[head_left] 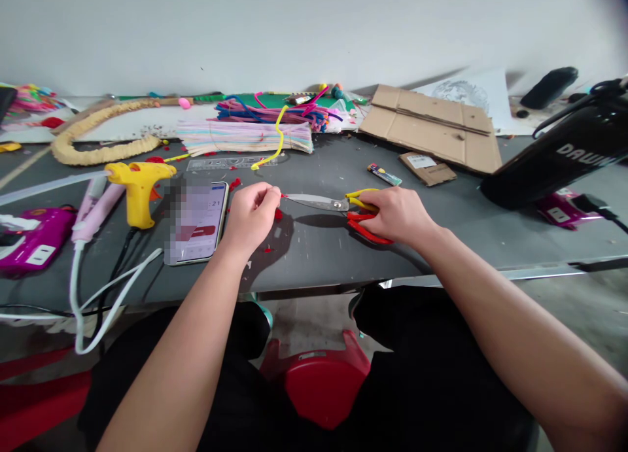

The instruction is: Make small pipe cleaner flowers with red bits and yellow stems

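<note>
My right hand (400, 213) is closed around the handles of a pair of scissors (318, 202), one handle yellow and the other red-orange. The blades point left and look nearly together. Their tips reach the fingertips of my left hand (254, 211), which pinches a small red piece (284, 195). Most of that piece is hidden by the fingers, so its kind is unclear. Red scraps (278, 214) lie on the grey table (324, 259) under the hands. A phone (196, 223) with a lit screen rests just left of my left hand.
A yellow glue gun (140, 184), a pink tool (98, 210) and cables lie left. Behind are bundled pipe cleaners (245, 137), a clear ruler (230, 163) and a beige fabric-covered loop (73, 144). Flattened cardboard (432, 128) and a black bottle (554, 151) stand right.
</note>
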A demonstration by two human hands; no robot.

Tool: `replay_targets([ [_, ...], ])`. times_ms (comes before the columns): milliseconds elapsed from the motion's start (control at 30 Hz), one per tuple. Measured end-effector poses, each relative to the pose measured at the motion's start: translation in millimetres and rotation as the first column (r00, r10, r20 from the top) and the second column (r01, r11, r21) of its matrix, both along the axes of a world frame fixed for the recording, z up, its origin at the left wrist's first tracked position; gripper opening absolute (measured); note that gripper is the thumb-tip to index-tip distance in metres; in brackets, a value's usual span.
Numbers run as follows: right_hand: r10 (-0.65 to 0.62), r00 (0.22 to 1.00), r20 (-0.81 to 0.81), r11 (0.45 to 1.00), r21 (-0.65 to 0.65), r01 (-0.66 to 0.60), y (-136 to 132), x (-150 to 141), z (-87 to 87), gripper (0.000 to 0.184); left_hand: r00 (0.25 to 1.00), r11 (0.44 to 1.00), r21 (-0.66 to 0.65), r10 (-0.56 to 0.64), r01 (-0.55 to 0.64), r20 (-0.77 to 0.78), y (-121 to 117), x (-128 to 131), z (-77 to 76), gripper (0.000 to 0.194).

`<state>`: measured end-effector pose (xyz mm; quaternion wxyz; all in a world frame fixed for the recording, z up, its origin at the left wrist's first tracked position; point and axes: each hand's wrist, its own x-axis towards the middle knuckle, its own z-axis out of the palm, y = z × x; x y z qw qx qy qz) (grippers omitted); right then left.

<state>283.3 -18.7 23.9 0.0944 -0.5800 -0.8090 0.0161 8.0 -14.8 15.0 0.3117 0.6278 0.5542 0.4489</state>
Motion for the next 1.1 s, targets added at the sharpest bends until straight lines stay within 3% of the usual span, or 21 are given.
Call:
replay_targets([
  [1100, 0.025, 1.0, -0.011, 0.999, -0.026, -0.026, -1.0, 0.2, 2.0, 0.034, 0.999, 1.0, 0.001, -0.009, 0.009, 0.048, 4.2, -2.6, -5.1, 0.031],
])
